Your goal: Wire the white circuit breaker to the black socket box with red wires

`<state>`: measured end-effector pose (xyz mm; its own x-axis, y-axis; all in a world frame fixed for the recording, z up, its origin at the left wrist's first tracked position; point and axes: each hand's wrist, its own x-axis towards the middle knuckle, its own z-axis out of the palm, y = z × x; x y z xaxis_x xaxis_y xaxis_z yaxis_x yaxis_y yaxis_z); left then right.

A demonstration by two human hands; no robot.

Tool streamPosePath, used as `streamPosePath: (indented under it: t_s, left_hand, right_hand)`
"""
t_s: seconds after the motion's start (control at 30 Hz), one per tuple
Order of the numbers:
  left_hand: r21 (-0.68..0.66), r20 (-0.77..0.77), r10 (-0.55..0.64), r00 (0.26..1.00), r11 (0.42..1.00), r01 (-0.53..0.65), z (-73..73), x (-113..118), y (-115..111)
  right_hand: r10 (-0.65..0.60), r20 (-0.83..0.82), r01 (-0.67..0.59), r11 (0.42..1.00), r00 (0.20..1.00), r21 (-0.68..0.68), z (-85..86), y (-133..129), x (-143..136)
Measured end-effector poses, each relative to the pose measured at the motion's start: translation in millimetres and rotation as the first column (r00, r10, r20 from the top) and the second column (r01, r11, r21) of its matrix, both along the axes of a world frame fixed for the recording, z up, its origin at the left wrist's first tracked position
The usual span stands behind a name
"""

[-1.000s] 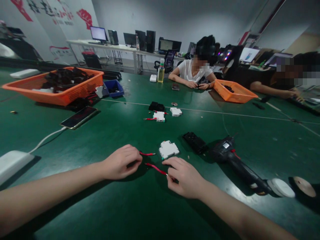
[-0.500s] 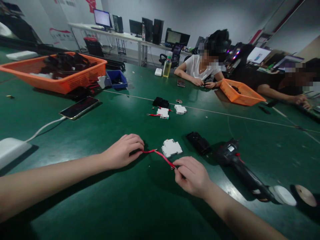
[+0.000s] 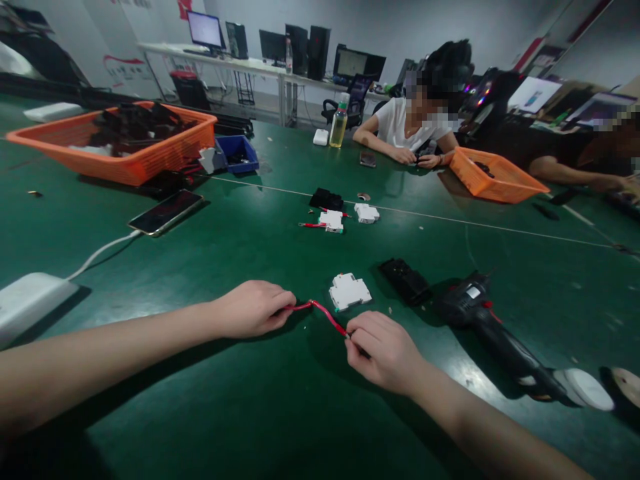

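Observation:
A short red wire (image 3: 325, 315) runs between my hands just above the green table, with a bend and a small metallic spot near its middle. I cannot tell whether it is one piece or two pieces meeting there. My left hand (image 3: 257, 309) is closed on the left end, its fingertips pinched. The right end is pinched by my right hand (image 3: 383, 350) between thumb and fingers. Just beyond the wire lies a white circuit breaker (image 3: 350, 292), flat on its side. A black plastic housing (image 3: 405, 281) rests to its right.
A black power screwdriver (image 3: 495, 340) lies at right. Farther off are a breaker with red wires (image 3: 331, 221) and another white breaker (image 3: 367, 213). A phone (image 3: 167, 213), orange basket (image 3: 135, 170) and blue bin (image 3: 241, 165) stand at left. Two people sit across the table.
The whole view has shifted slightly, so most things appear farther right. My left hand has turned a little and its fingers are closer together. Both hands keep hold of the red wire.

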<state>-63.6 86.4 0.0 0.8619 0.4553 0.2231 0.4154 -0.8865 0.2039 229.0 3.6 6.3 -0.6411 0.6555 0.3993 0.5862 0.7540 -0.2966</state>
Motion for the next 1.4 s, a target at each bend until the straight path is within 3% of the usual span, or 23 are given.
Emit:
streamPosePath:
  t_s: [0.23,0.5,0.77,0.9,1.4]
  left_hand:
    - [0.065,-0.075,0.049,0.996,0.997,-0.044,0.3,-0.9,0.5]
    - [0.117,-0.03,0.014,0.999,0.993,-0.011,-1.2,-4.2,-1.4]
    - [0.188,-0.091,-0.053,0.994,0.98,0.07,4.0,-0.2,-6.8]
    - [0.254,-0.122,-0.035,0.992,0.965,0.066,6.3,3.1,-11.8]
    - [0.28,-0.335,0.1,0.937,0.96,-0.003,14.3,7.6,-19.3]
  right_hand:
    - [0.006,0.069,-0.007,1.0,0.998,0.017,1.7,0.6,-0.8]
    - [-0.013,0.066,0.013,1.0,0.998,0.007,-0.4,1.5,0.9]
    - [0.005,0.098,-0.008,0.999,0.995,0.033,-1.5,1.2,-0.2]
    - [0.024,0.099,-0.029,0.998,0.995,0.057,-1.6,1.2,-1.8]
    - [0.019,0.111,-0.025,0.998,0.994,0.052,-3.0,2.4,-0.9]
